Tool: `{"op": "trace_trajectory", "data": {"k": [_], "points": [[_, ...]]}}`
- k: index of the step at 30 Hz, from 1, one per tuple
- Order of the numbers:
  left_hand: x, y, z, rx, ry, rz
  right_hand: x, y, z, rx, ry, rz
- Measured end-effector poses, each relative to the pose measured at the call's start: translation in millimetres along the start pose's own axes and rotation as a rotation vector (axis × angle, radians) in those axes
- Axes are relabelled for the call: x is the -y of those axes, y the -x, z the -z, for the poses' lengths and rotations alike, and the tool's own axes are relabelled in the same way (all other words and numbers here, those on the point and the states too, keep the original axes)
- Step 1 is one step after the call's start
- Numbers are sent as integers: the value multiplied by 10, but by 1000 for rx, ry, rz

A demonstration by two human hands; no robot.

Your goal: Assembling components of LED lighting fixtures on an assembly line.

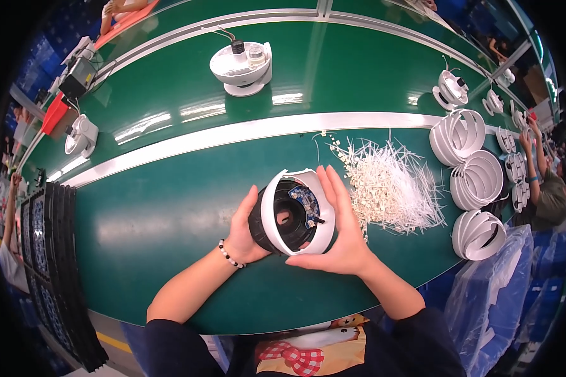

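Above the green tabletop (170, 220), both my hands keep a clamped grip on a round white plastic housing with black inner part (292, 213): left hand (245, 232) beside it, right hand (339, 232) around its rim. Probably a small blue circuit board (303, 198) sits inside. White thin ties (393, 185) lie just right.

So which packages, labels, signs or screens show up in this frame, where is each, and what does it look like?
Clear plastic bags: lower right, beside the green table, bluish, crumpled, translucent.
Stack of black trays: left edge of the table, flat, dark, ribbed.
Small boxy device: far left beyond the belt, grey and black; whether it has a screen cannot be told.
No labels or signs can be made out.
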State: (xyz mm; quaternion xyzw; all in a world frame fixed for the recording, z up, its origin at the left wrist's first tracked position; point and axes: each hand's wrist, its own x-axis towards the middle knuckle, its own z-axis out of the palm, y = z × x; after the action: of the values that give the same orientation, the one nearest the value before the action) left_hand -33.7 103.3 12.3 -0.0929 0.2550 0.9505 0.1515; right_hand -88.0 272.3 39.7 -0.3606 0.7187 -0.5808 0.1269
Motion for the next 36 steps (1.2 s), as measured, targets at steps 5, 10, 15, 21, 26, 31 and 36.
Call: {"op": "trace_trajectory", "data": {"k": [5,10,15,21,26,31,36], "points": [[-6,-18,39,35,30,3,81,54,-97,-32,197,19],[62,10,-100,-61,-14,-86,19,73,-238,-62,445,179],[49,28,8,44,-31,-62,-31,13,-195,-10,442,209],[-4,45,7,-9,-72,17,24,-111,-16,204,438,206],[-83,3,34,4,-23,90,-38,-141,-21,207,437,252],[-167,-35,-7,-9,-7,140,12,-196,50,258,421,233],[-96,-4,222,176,169,135,69,-221,16,301,419,170]]}}
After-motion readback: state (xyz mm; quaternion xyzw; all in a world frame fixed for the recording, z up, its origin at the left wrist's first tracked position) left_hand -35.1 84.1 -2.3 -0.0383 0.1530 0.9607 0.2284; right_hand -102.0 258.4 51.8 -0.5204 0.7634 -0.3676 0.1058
